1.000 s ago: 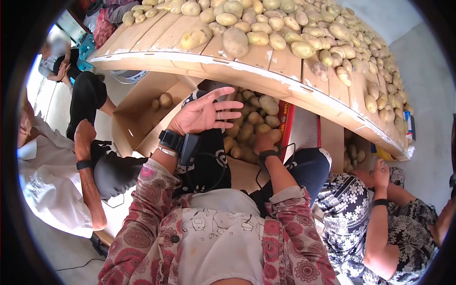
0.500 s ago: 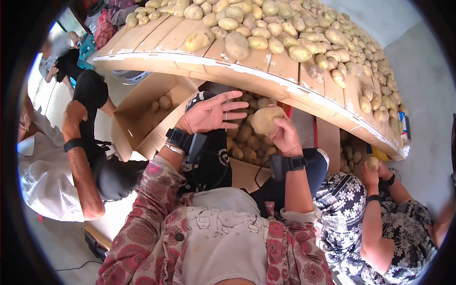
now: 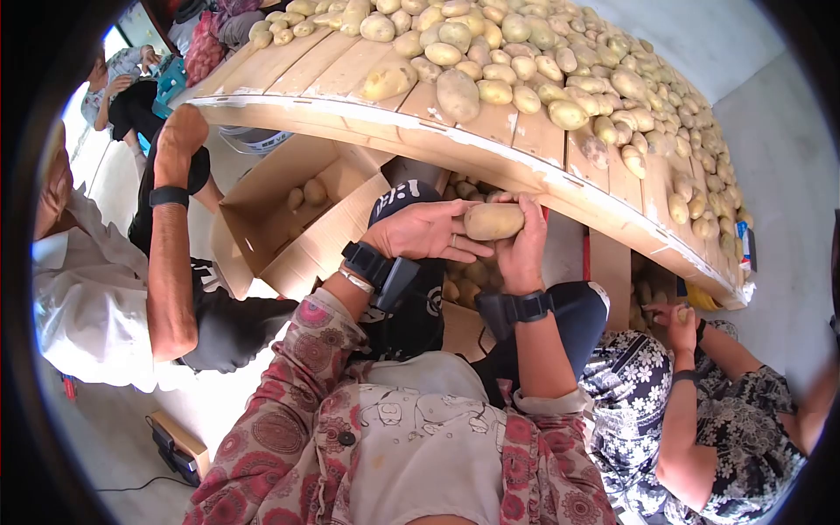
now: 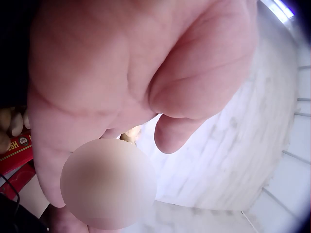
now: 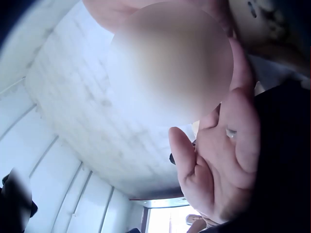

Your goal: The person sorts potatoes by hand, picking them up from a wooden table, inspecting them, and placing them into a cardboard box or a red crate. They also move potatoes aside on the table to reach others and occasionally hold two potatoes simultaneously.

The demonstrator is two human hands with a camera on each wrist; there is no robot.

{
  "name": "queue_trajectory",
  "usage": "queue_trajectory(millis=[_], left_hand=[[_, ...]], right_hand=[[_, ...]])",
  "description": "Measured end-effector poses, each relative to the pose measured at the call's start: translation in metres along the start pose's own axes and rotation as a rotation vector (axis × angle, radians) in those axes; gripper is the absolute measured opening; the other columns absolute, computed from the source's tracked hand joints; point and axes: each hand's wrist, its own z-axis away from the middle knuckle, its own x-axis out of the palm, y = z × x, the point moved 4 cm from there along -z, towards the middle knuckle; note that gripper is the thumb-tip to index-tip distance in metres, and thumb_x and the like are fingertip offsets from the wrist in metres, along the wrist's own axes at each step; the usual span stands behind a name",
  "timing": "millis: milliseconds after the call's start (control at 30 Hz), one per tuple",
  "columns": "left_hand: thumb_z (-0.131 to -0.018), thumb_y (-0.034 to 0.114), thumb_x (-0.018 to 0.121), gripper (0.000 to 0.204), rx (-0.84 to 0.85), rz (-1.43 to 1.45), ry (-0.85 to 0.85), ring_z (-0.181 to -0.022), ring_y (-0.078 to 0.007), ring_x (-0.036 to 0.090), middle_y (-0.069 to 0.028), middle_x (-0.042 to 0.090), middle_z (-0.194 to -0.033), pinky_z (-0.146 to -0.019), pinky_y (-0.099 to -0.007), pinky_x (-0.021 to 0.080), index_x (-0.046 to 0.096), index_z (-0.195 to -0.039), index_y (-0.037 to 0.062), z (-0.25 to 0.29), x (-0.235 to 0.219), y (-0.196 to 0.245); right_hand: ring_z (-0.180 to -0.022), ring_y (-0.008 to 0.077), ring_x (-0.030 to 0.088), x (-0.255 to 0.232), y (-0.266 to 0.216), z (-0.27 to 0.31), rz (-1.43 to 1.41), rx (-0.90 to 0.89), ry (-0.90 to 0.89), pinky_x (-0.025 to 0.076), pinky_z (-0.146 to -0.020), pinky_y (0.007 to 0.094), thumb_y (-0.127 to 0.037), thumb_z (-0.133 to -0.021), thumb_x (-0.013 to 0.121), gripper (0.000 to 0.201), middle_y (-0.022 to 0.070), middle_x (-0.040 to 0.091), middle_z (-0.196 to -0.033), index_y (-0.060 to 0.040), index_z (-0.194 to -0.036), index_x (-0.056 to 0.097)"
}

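A long pale potato [image 3: 494,221] lies between the two hands in the head view. My right hand [image 3: 525,249] grips its right end, with the thumb and fingers around it. At the other end, my left hand [image 3: 420,232] has its palm turned up and its fingers stretched out, tips right at the potato. In the left wrist view the left palm [image 4: 102,63] fills the top, and a round blur hides what is below it. The right wrist view shows the left hand [image 5: 218,155] with a ring, beside another round blur.
Many potatoes [image 3: 455,94] cover a slatted wooden table [image 3: 350,66] ahead. Under its edge stand a cardboard box [image 3: 254,219] with a few potatoes and a box of potatoes [image 3: 464,284]. One person [image 3: 96,289] sits at left, another [image 3: 691,411] at right holds a small potato.
My right hand came up from the box of potatoes with a potato and moved it left to my left hand. The left hand has shifted slightly right and down, and its palm has turned upward.
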Motion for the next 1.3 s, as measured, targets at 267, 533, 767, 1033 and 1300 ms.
queue_trajectory(millis=[267, 533, 767, 1033, 1300], left_hand=[[-0.092, 0.024, 0.056, 0.057, 0.095, -0.102, 0.045, -0.116, -0.0231, 0.052, -0.0098, 0.043, -0.133, -0.095, -0.0341, 0.045, 0.029, -0.14, 0.0123, 0.006, 0.006, 0.002], [-0.087, 0.002, 0.056, 0.064, 0.283, -0.056, 0.094, -0.125, -0.0212, 0.043, -0.0073, 0.042, -0.135, -0.103, -0.0397, 0.039, 0.026, -0.142, 0.0129, 0.014, 0.003, 0.007], [-0.09, 0.008, 0.056, 0.064, 0.262, -0.109, 0.095, -0.124, -0.0205, 0.044, -0.0086, 0.043, -0.135, -0.103, -0.0395, 0.038, 0.024, -0.144, 0.0118, 0.022, 0.002, 0.011], [-0.096, 0.034, 0.045, 0.05, 0.123, -0.13, 0.127, -0.108, -0.0217, 0.057, -0.0122, 0.05, -0.127, -0.09, -0.0335, 0.049, 0.035, -0.137, 0.0071, 0.021, 0.002, 0.01], [-0.095, 0.058, 0.021, 0.065, -0.014, 0.043, 0.094, -0.073, -0.0221, 0.062, -0.0163, 0.06, -0.089, -0.066, -0.0347, 0.053, 0.049, -0.12, 0.0044, 0.02, -0.022, -0.003]], right_hand=[[-0.1, 0.0167, 0.055, 0.016, -0.012, 0.004, 0.466, 0.018, -0.272, 0.045, -0.087, 0.0286, -0.022, -0.095, 0.041, 0.031, 0.011, 0.057, -0.113, -0.0027, -0.118, 0.048], [-0.107, 0.0171, 0.054, 0.013, -0.006, 0.022, 0.429, 0.08, -0.226, 0.046, -0.09, 0.031, -0.029, -0.098, 0.037, 0.036, 0.01, 0.052, -0.121, -0.004, -0.122, 0.045], [-0.109, 0.0167, 0.053, 0.015, -0.001, 0.025, 0.413, 0.087, -0.3, 0.045, -0.092, 0.0323, -0.032, -0.099, 0.037, 0.038, 0.0081, 0.052, -0.12, -0.0044, -0.123, 0.046], [-0.098, 0.0119, 0.054, 0.005, 0.003, 0.021, 0.719, -0.023, -0.152, 0.044, -0.084, 0.0245, -0.029, -0.099, 0.041, 0.035, 0.0052, 0.057, -0.107, -0.0011, -0.114, 0.054], [-0.09, 0.013, 0.056, 0.037, 0.009, 0.02, 0.556, -0.049, -0.312, 0.045, -0.082, 0.0254, -0.032, -0.098, 0.039, 0.038, 0.0077, 0.058, -0.101, 0.0007, -0.113, 0.053]])
